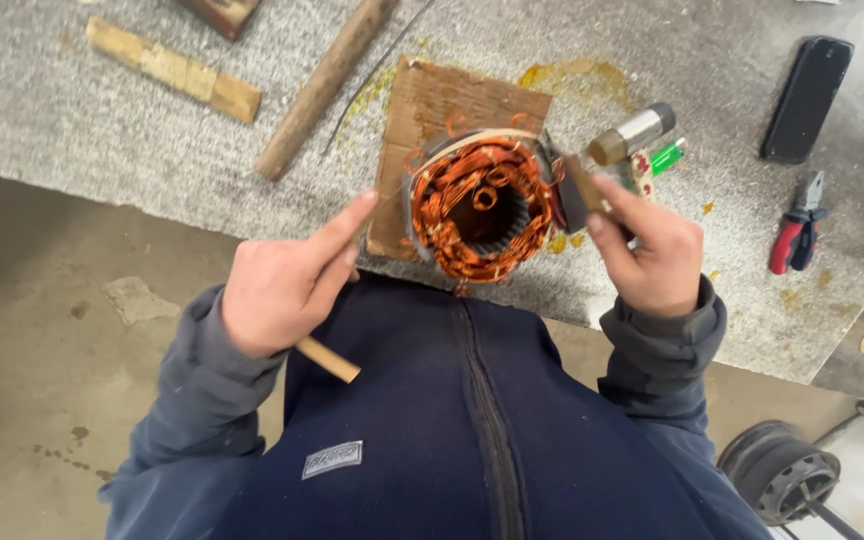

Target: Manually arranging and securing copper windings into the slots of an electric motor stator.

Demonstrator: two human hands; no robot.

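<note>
Two hands at a copper-wound stator, a tool in each.

The left hand (282, 285) has its grip curled shut around a wooden stick (330, 360), forefinger stretched along it toward the stator (482, 205); the stick's butt pokes out below the palm, its tip hidden behind the fingers. Just right of that grip the stator sits on a wood board (422, 110) at the tabletop (102, 130) edge, bore up. Right of the stator, the right hand (652, 255) pinches a dark flat tool (580, 190) between thumb and fingers, wrist bent inward, tip at the winding's rim. Risks, as I judge them: a hard push from either tool could nick the copper wire's coating or bend loops out of place; the board overhangs the edge, so sideways pressure might tip the stator off. Beyond the right grip lies a small mallet (634, 132).
</note>
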